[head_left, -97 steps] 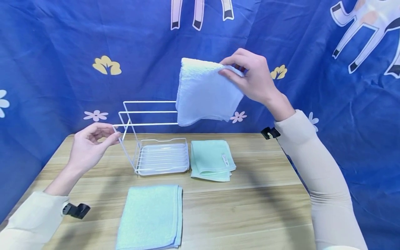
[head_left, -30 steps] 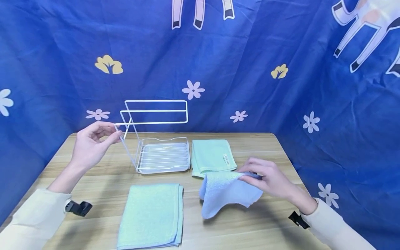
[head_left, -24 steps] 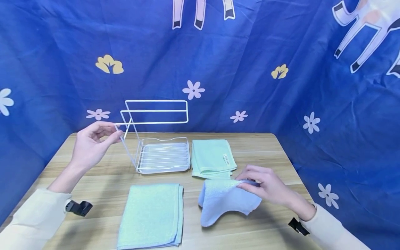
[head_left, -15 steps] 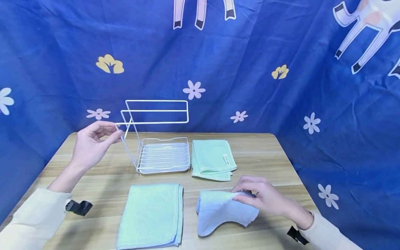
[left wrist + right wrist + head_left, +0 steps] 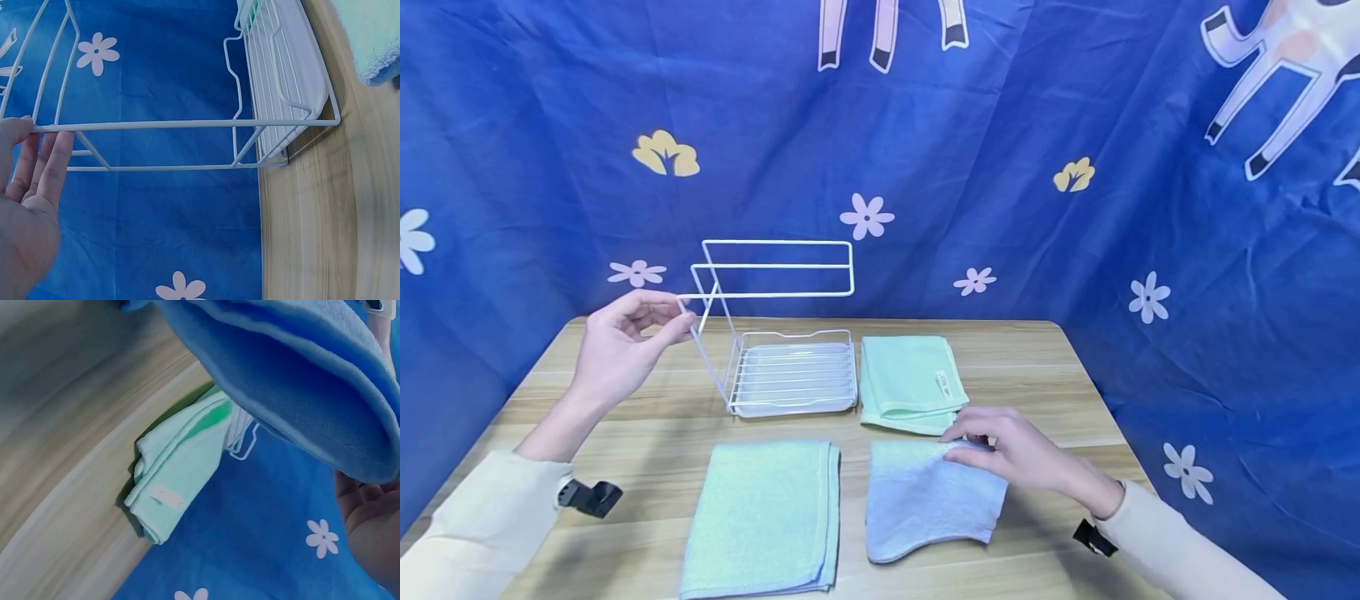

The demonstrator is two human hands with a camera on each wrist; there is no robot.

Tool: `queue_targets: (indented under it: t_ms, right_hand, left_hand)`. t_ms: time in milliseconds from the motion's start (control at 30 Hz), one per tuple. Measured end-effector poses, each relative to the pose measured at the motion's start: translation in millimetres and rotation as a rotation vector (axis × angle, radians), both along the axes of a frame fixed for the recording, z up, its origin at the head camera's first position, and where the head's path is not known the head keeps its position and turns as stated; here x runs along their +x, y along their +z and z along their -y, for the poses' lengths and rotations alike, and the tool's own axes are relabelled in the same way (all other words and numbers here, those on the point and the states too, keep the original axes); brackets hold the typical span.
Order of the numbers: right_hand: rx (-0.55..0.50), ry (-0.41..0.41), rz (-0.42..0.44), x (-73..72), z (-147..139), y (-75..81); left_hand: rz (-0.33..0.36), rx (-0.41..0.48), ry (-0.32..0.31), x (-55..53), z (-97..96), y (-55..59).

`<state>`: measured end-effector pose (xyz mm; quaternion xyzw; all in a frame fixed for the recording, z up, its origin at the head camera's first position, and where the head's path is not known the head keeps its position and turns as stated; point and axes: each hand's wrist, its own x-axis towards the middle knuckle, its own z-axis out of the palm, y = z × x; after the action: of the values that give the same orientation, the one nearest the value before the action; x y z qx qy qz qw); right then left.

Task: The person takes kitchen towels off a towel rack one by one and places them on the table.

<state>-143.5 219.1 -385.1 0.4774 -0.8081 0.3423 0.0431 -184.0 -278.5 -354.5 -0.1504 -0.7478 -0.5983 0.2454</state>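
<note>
My left hand (image 5: 621, 346) pinches the upper front corner of a white wire rack (image 5: 782, 295) between thumb and fingers. The left wrist view shows those fingers on the rack's upright wire (image 5: 187, 124). At front right, my right hand (image 5: 1009, 454) pinches the far edge of a folded light blue towel (image 5: 928, 504), which hangs down toward the tabletop. In the right wrist view this towel (image 5: 300, 369) gapes between its layers, with the hand (image 5: 378, 531) at its edge. A folded pale aqua towel (image 5: 763, 517) lies to its left.
A folded mint green towel (image 5: 910, 375) with a white label lies right of the rack, just behind the blue one. A white drip tray (image 5: 793, 379) sits in the rack's base. Behind the wooden table (image 5: 1022, 367) hangs a blue patterned curtain (image 5: 760, 125).
My right hand has brought the blue towel from high beside the rack's top bars down to the front right of the table, then slightly left. The left hand has stayed on the rack.
</note>
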Motion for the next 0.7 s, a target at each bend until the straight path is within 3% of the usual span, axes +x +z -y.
queue_targets:
  t_ms: [367,700]
  right_hand:
    - [0.148,-0.032,0.106,-35.5,11,-16.5]
    - [0.219,-0.035,0.141,-50.3,17,-42.2]
  left_hand:
    - [0.017,-0.068,0.054,0.5,-0.6,1.0]
    - [0.012,-0.109,0.071,0.8,0.0,0.7]
